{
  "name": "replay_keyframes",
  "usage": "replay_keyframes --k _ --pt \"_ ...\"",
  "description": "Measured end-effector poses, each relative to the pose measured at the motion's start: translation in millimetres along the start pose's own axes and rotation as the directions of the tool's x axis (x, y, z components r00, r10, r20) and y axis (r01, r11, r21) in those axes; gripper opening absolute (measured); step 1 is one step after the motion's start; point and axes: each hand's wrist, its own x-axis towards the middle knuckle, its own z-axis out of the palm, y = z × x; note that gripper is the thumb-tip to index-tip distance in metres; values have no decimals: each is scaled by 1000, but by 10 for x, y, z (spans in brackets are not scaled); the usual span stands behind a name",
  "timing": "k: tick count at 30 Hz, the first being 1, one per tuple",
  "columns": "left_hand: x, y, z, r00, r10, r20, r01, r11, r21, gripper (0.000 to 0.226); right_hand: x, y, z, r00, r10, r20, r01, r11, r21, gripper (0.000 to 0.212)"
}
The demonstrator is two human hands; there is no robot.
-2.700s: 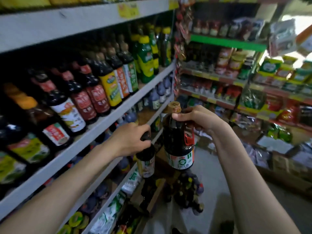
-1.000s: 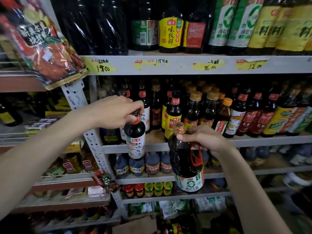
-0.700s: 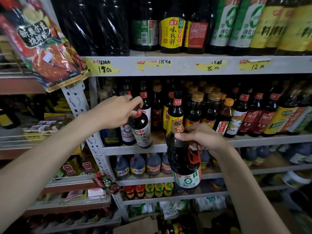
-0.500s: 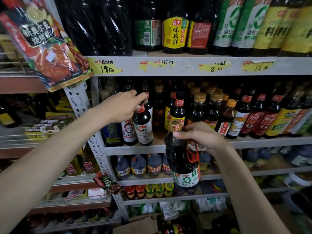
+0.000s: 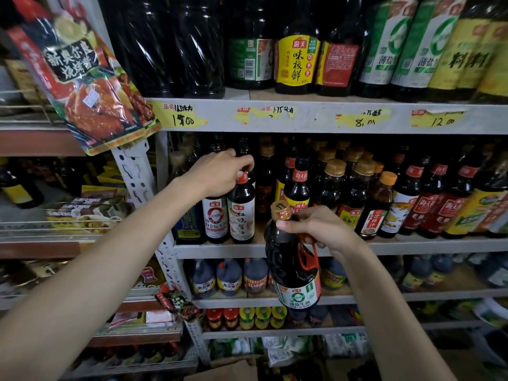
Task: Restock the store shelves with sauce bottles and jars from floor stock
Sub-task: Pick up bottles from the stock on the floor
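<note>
Fingers (image 5: 243,160) of the left hand (image 5: 217,176) are curled round the red-capped neck of the small bottle (image 5: 242,215), index over the top and thumb beneath, pinching it. A second ago that bottle hung in the air in front of the racks. Now it stands upright in the front row of the middle shelf (image 5: 426,244), just beside the ring-labelled bottle (image 5: 215,218) on its left. One item is as good as stocked; by my reading only the release remains. The left arm reaches up and forward from the lower left, wrist bent over the cap. The right hand (image 5: 321,232) has stayed low before the shelf edge, its fingers clamped on the neck of the large bottle (image 5: 295,273). That bottle hangs slightly tilted and is not yet shelved, so it is likely next to be placed.
</note>
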Motion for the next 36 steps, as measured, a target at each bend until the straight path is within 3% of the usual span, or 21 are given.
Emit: replay_keyframes --k 9,14,18,22,24,27,28,29,30,31,32,33,34,36 --pt "-22 242 290 964 -170 -206 178 984 20 60 19 63 49 1000 6 -9 -6 1000 19 56" --pt "-110 296 526 958 -164 -236 181 982 54 45 -12 46 45 1000 -16 15 15 997 76 31" --pt "-142 295 609 952 -138 -274 162 985 66 39 -38 -2 30 1000 -13 6 13 996 89 35" --pt "-200 336 587 937 -166 -308 202 975 89 47 -85 -83 0 999 -11 -37 14 997 81 63" --pt "-307 397 555 884 -220 -412 237 972 -12 40 -133 -185 -52 998 -48 -32 51 994 92 67" --pt "-502 545 556 731 -303 -612 145 945 -295 24 -216 -415 -155 995 -103 -11 104 985 135 68" --pt "-553 609 561 758 -334 -561 72 897 -436 24 -240 -499 -194 993 -118 -5 117 981 152 69" --pt "-597 670 564 836 -353 -420 6 772 -636 27 -264 -585 -231 991 -135 -1 134 977 168 71" --pt "-646 746 541 930 -312 -196 -10 511 -860 31 -282 -669 -268 988 -154 2 151 971 185 72" --pt "-693 820 504 981 -193 9 39 153 -987 42 -305 -753 -299 985 -171 5 167 965 201 69" --pt "-731 850 496 989 -81 125 111 -156 -982 63 -333 -834 -324 983 -181 7 176 960 218 64" --pt "-774 862 514 984 -13 176 162 -321 -933 88 -363 -911 -338 983 -184 8 177 955 238 55" --pt "-816 865 535 982 3 187 176 -348 -921 108 -396 -981 -348 983 -183 5 176 950 259 48" --pt "-843 875 526 984 -35 172 154 -302 -941 118 -457 -1110 -343 984 -179 -17 177 942 285 45"
